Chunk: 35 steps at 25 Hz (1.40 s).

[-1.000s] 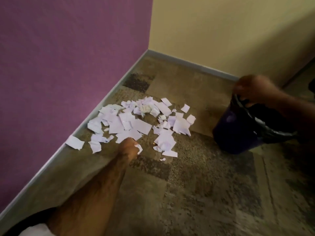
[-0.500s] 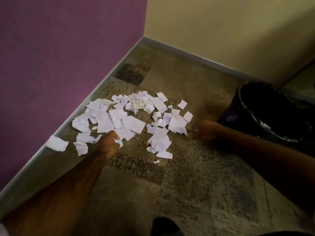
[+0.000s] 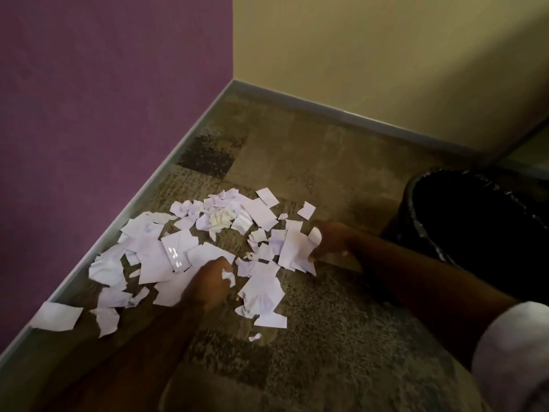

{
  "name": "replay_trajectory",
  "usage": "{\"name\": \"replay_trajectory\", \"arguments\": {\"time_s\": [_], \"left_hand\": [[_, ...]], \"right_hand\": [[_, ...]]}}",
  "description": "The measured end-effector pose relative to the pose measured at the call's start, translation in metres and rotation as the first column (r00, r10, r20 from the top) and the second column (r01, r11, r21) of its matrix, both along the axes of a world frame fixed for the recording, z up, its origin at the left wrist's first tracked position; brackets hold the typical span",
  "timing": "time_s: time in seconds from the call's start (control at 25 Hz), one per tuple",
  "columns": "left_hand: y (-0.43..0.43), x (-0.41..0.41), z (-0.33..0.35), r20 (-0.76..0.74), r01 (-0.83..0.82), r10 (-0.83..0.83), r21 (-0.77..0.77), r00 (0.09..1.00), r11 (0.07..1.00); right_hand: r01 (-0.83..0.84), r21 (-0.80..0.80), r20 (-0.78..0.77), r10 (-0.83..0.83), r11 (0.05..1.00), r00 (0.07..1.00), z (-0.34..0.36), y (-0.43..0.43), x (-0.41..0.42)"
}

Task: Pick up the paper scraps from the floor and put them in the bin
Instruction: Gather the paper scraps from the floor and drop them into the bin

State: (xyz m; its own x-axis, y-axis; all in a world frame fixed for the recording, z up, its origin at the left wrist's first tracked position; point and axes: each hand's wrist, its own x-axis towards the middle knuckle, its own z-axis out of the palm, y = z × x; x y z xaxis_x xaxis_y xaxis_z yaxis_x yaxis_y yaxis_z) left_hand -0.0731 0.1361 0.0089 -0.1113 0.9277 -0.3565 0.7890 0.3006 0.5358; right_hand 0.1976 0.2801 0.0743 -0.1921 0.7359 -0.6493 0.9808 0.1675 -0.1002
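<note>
Your left hand (image 3: 208, 282) pinches a small scrap (image 3: 228, 275), right hand (image 3: 334, 239) grips a large scrap (image 3: 292, 248); both could flutter past the bin (image 3: 411, 200)

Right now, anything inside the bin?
Only the black liner shows, folded over the rim of the bin. The inside is too dark to tell whether anything lies in it.

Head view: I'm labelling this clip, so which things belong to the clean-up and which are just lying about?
Part of the job: paper scraps, bin, left hand holding a scrap, right hand on the pile.
Just there: purple wall, yellow wall, baseboard, carpet.
</note>
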Motion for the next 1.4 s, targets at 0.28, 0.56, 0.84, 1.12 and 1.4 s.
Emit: {"name": "replay_trajectory", "arguments": {"time_s": [0.28, 0.56, 0.84, 1.12, 1.4], "left_hand": [[-0.01, 0.045, -0.068, -0.027, 0.056, -0.054, 0.079, 0.998, 0.995], [-0.027, 0.073, -0.056, -0.081, 0.342, -0.343, -0.026, 0.936, 0.939], [-0.048, 0.087, -0.072, -0.3, 0.488, -0.467, -0.008, 0.832, 0.873], [-0.051, 0.081, -0.076, -0.095, 0.357, -0.347, 0.124, 0.933, 0.926], [-0.021, 0.047, -0.04, 0.2, -0.107, 0.069, 0.187, 0.977, 0.977]], "right_hand": [[0.174, 0.082, -0.167, -0.158, 0.981, 0.973, -0.08, 0.0, 0.025], [0.057, 0.022, -0.099, -0.055, 0.998, 0.994, -0.076, -0.005, 0.0], [-0.375, 0.043, 0.031, 0.374, 0.926, 0.927, -0.095, -0.043, -0.059], [-0.237, 0.208, -0.22, 0.282, 0.949, 0.934, -0.107, -0.069, -0.059], [0.107, 0.049, -0.387, -0.08, 0.993, 0.918, -0.073, -0.073, -0.026]]}}
